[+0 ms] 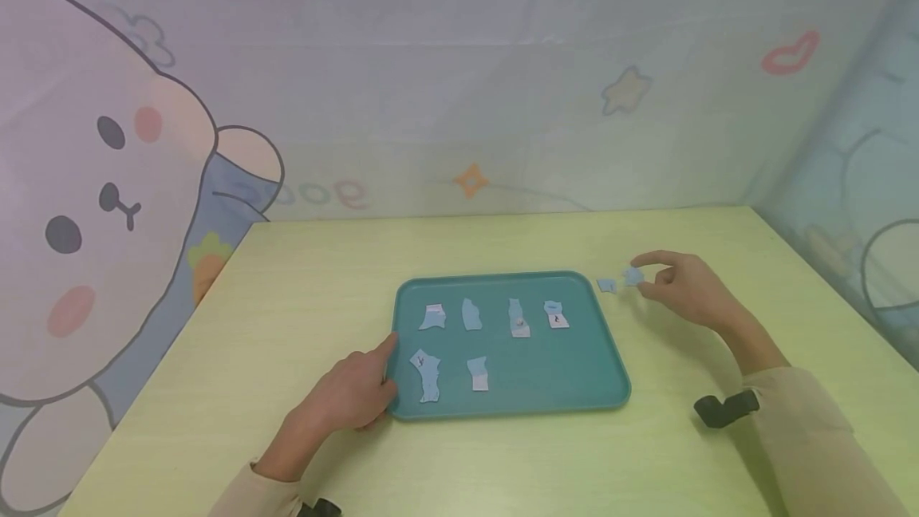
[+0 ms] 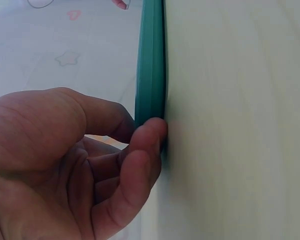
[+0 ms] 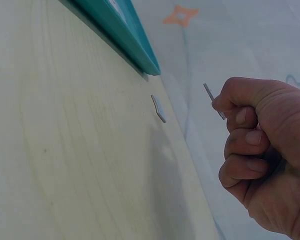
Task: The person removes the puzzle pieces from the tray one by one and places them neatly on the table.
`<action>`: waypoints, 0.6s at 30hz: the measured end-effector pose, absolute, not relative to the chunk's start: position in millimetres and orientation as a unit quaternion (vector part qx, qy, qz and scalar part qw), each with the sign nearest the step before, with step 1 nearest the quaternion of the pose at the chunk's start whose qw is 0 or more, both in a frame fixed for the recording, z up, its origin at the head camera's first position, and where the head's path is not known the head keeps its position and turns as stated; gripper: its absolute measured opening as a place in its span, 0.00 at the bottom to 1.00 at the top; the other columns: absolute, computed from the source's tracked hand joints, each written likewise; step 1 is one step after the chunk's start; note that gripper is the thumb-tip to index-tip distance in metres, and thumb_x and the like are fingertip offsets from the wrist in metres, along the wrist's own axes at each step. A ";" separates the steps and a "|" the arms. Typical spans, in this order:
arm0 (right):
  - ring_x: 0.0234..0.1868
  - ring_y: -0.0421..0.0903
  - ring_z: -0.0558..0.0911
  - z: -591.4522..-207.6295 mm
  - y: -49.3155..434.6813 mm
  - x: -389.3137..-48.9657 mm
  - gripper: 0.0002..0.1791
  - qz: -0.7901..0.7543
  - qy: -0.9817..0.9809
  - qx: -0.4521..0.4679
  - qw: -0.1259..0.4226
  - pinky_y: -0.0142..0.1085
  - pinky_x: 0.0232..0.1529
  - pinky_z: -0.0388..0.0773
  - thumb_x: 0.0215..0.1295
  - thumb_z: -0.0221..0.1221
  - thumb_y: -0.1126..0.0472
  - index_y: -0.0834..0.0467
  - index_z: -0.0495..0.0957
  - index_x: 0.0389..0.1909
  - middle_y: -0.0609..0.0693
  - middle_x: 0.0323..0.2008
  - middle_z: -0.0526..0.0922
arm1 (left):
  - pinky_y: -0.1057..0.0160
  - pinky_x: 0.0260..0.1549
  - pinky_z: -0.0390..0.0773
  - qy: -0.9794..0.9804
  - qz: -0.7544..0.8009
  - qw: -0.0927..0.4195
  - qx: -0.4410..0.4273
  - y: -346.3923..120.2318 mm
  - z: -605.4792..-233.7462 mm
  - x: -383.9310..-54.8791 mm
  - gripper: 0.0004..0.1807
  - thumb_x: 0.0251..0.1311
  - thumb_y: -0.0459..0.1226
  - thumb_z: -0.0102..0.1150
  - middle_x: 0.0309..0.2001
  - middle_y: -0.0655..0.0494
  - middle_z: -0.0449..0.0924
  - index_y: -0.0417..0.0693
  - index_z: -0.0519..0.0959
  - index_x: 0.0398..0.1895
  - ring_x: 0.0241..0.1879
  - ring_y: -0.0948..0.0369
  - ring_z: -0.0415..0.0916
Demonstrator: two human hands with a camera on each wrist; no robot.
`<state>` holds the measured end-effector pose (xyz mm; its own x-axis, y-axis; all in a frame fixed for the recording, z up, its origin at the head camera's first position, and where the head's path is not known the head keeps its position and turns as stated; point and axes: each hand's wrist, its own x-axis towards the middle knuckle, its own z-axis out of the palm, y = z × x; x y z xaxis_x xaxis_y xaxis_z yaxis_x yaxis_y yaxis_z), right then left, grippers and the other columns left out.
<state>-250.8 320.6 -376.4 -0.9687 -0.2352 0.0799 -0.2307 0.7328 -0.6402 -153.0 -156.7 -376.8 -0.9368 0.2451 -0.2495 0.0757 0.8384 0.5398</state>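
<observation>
A teal tray [image 1: 553, 381] lies on the table, with several light-blue and white irregular flat pieces such as this one [image 1: 429, 377] set out in it. My left hand [image 1: 353, 391] holds the tray's left rim, thumb and fingers at its edge in the left wrist view. My right hand [image 1: 685, 287] pinches a small light-blue flat piece [image 1: 634, 276] between thumb and forefinger, above the table past the tray's upper right corner. In the right wrist view this piece [image 3: 208, 92] shows edge-on, with the other fingers curled. Another flat piece [image 3: 158, 108] lies on the table beside the tray.
The pale yellow table [image 1: 323, 262] ends at the back against a printed cloth [image 1: 431, 102] with a cartoon bear, hearts and stars. More cloth [image 1: 861, 182] hangs along the right side. A black strap end [image 1: 725, 409] sticks out from the right sleeve.
</observation>
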 end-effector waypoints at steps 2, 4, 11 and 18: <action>0.16 0.36 0.58 -376.7 322.2 -251.0 0.25 -0.345 0.930 -0.124 0.002 0.34 0.19 0.61 0.73 0.61 0.59 0.64 0.76 0.67 0.42 0.15 0.64 | 0.66 0.17 0.63 0.946 0.272 0.157 0.084 -156.7 -376.8 -152.8 0.40 0.67 0.29 0.49 0.12 0.56 0.73 0.34 0.53 0.84 0.11 0.63 0.65; 0.16 0.36 0.58 -377.2 323.9 -251.6 0.25 -0.345 0.931 -0.119 0.002 0.34 0.19 0.60 0.72 0.61 0.59 0.64 0.76 0.67 0.42 0.16 0.64 | 0.66 0.17 0.63 0.945 0.273 0.158 0.084 -156.8 -376.5 -152.4 0.40 0.67 0.28 0.48 0.12 0.56 0.73 0.34 0.53 0.84 0.11 0.63 0.66; 0.17 0.37 0.57 -379.4 328.8 -252.9 0.25 -0.350 0.931 -0.105 0.005 0.34 0.20 0.60 0.73 0.60 0.60 0.64 0.75 0.68 0.43 0.16 0.63 | 0.66 0.17 0.64 0.945 0.273 0.161 0.081 -157.2 -375.0 -151.5 0.40 0.68 0.28 0.48 0.13 0.55 0.75 0.34 0.52 0.84 0.11 0.63 0.67; 0.17 0.36 0.57 -380.2 331.6 -254.4 0.26 -0.348 0.932 -0.102 0.009 0.34 0.20 0.61 0.74 0.59 0.60 0.65 0.74 0.69 0.42 0.17 0.63 | 0.66 0.17 0.63 0.944 0.275 0.161 0.080 -156.6 -374.7 -151.4 0.40 0.68 0.29 0.49 0.13 0.55 0.74 0.35 0.52 0.84 0.11 0.63 0.66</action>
<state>-254.4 331.6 -380.2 -0.9790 -0.1964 0.0547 -0.1843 0.7374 -0.6498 -151.4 -156.6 -374.7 -0.9352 0.2394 -0.2610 0.0620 0.8362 0.5449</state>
